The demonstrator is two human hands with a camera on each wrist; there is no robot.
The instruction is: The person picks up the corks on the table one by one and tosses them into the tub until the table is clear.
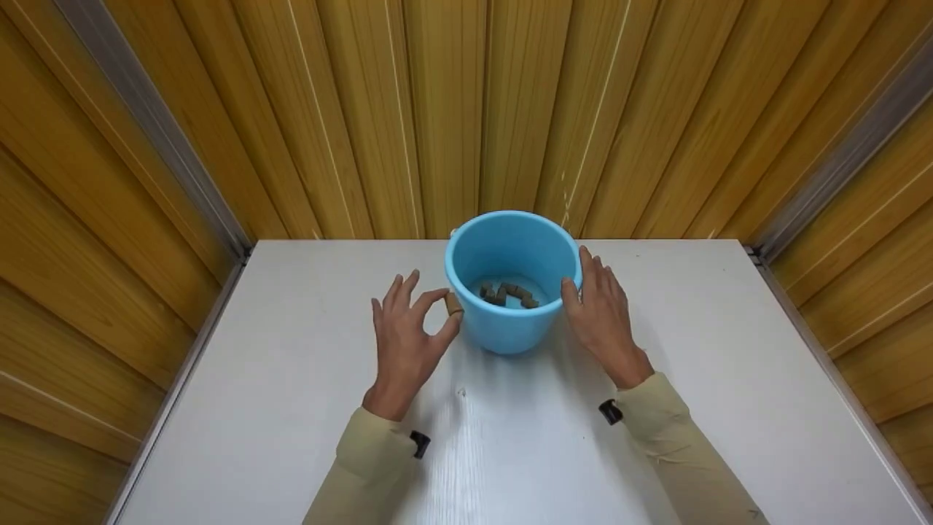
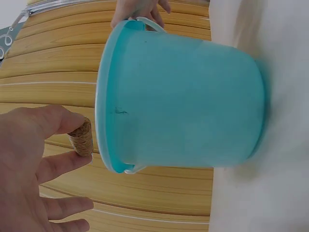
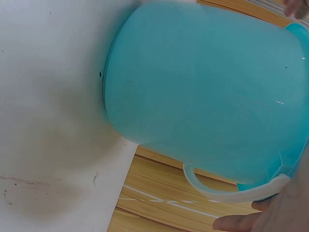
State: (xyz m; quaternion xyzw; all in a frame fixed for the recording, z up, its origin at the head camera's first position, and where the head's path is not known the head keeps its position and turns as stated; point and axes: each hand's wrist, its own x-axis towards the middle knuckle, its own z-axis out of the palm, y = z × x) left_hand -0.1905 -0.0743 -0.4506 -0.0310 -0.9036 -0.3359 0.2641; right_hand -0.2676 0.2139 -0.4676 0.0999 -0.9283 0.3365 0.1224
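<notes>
A light blue plastic bucket (image 1: 510, 292) stands upright on the white table (image 1: 291, 408), with several brown corks (image 1: 508, 294) lying in its bottom. My left hand (image 1: 408, 335) pinches one cork (image 1: 453, 302) between thumb and forefinger just outside the bucket's left rim; the left wrist view shows this cork (image 2: 82, 137) close to the rim of the bucket (image 2: 183, 101). My right hand (image 1: 601, 310) rests against the bucket's right side, thumb at the rim, fingers straight. In the right wrist view the bucket (image 3: 207, 92) and its pale handle (image 3: 227, 191) fill the frame.
Wooden panel walls (image 1: 466, 109) close off the table at the back and both sides, with metal corner strips (image 1: 153, 124). A tiny speck (image 1: 461, 391) lies on the table between my forearms.
</notes>
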